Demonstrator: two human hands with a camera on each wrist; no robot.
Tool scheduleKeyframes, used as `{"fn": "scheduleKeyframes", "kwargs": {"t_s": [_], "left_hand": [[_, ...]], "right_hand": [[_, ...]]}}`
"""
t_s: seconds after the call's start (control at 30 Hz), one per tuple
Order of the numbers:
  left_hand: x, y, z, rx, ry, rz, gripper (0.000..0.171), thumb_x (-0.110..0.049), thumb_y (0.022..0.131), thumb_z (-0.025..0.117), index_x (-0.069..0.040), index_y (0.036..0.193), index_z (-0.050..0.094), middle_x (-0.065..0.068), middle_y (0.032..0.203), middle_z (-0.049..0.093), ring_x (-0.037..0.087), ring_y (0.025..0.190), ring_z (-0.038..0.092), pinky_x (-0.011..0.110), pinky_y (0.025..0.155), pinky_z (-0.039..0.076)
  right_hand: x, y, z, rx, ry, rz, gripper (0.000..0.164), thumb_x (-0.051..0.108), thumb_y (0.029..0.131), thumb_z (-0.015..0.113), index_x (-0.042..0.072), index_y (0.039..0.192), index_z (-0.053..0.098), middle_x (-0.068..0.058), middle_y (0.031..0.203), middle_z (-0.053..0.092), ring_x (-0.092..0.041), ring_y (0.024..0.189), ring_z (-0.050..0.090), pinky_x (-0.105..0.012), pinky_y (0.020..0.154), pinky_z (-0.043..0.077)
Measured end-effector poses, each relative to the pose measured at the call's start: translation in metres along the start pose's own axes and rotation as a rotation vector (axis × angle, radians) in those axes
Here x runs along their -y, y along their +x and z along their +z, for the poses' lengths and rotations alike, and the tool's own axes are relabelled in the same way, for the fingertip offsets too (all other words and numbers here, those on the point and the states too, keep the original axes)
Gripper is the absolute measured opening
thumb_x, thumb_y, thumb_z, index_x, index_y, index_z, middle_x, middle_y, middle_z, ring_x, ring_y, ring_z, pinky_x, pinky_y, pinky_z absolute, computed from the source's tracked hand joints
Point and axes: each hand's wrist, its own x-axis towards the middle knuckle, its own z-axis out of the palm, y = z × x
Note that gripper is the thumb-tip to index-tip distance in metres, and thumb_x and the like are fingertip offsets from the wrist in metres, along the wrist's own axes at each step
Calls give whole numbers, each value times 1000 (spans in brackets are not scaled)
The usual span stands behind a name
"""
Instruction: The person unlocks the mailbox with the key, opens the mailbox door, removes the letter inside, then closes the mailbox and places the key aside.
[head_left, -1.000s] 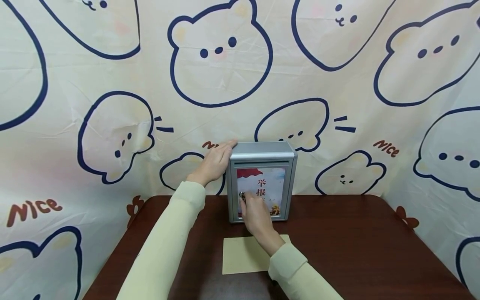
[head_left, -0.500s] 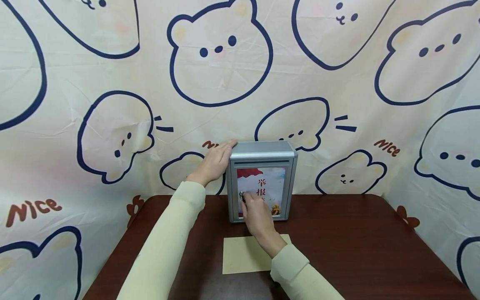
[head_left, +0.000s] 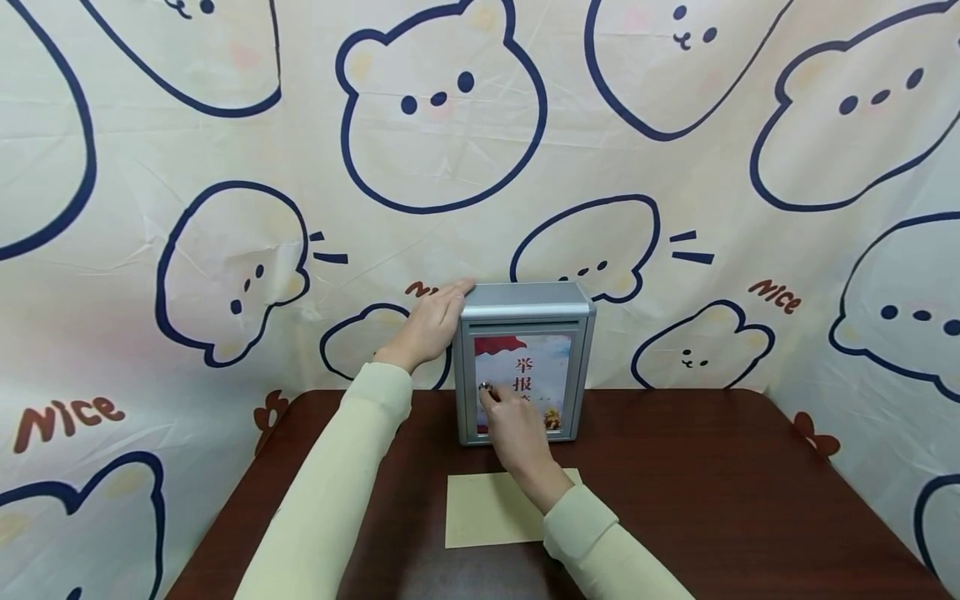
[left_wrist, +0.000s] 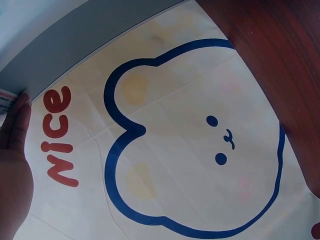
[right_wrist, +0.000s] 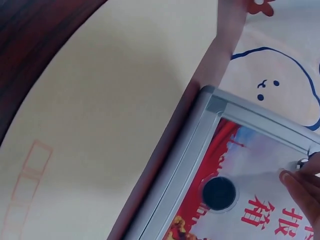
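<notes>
A silver-grey metal report box [head_left: 525,312] with a printed front panel stands upright on the table. My left hand [head_left: 427,329] rests on its top left edge, fingers extended; in the left wrist view the fingers [left_wrist: 19,125] lie along the grey side. My right hand [head_left: 517,429] is at the left part of the front panel, where thumb and forefinger pinch a small key at the round metal lock [right_wrist: 302,163]. The fingertips hide most of the key. A round black disc [right_wrist: 218,193] shows on the panel's lower part in the right wrist view.
A yellowish envelope [head_left: 487,512] with printed red squares lies flat on the dark brown table [head_left: 690,483] in front of the box, partly under my right forearm. Behind the table hangs a cream cloth [head_left: 442,167] with bear drawings.
My right hand has shifted slightly to the right and its fingertips have turned a little at the lock. The left hand and the box have stayed in place.
</notes>
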Motion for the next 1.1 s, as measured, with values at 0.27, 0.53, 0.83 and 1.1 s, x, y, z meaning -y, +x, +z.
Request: {"fn": "scheduleKeyframes", "kwargs": {"t_s": [0.27,0.53,0.83,1.1], "left_hand": [[0,-1,-1,-2,2,-2,53,-32,112,23,-10,158,40,3,162,40,17,152,32,38,124,25],[0,0,0,-1,3,-8,53,-32,113,24,-10,158,40,2,162,40,17,152,32,38,124,25],[-1,0,3,7,-16,-21,53,-33,112,24,-12,158,40,1,163,39,17,152,31,41,124,25],[2,1,4,-10,-5,-10,53,-33,113,23,-12,158,40,1,163,39,17,152,32,39,124,25]], "right_hand": [[-2,1,1,-19,-46,-44,29,-5,87,75,11,111,78,-8,97,69,-22,69,69,-32,51,57],[-2,2,0,8,-22,-33,31,-4,86,75,11,113,78,-8,99,70,-20,65,68,-31,50,56],[-4,1,-2,24,3,-20,32,-5,86,75,10,113,79,-8,101,70,-20,67,69,-30,54,58],[-6,3,-1,20,7,-24,30,-1,88,75,11,115,78,-9,105,71,-22,76,73,-32,61,61]]}}
